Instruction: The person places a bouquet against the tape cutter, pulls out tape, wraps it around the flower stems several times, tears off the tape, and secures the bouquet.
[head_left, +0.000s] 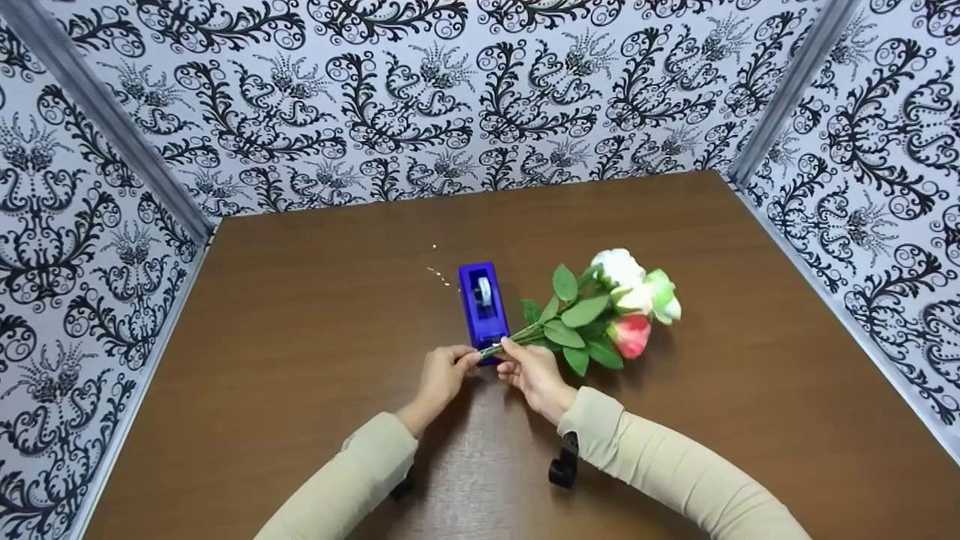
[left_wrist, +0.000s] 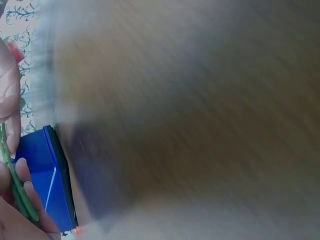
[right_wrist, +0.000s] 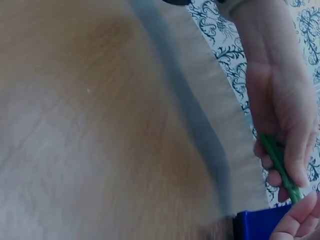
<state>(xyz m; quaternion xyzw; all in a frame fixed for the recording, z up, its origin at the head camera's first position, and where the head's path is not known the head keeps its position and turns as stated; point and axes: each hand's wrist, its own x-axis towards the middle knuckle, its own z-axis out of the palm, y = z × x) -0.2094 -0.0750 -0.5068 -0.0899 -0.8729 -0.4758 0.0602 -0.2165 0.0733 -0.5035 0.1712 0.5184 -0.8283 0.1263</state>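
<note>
A bunch of artificial flowers lies slanted over the near end of a blue tape dispenser (head_left: 487,322). White and whitish-green blooms (head_left: 636,289) and a pinkish-red rose (head_left: 631,335) point to the right, above green leaves (head_left: 585,310). My left hand (head_left: 441,376) pinches the lower stem ends, and my right hand (head_left: 538,375) holds the same stems a little higher, thumb on top. Both hands meet close over the dispenser's front. Green stems (left_wrist: 20,192) pass between the fingers in the left wrist view. A pale tape roll (head_left: 484,291) sits inside the dispenser.
The brown wooden table (head_left: 315,322) is enclosed by black-and-white patterned walls (head_left: 450,97). Small white bits (head_left: 439,274) are scattered left of the dispenser. A black wrist device (head_left: 562,466) hangs below the right sleeve.
</note>
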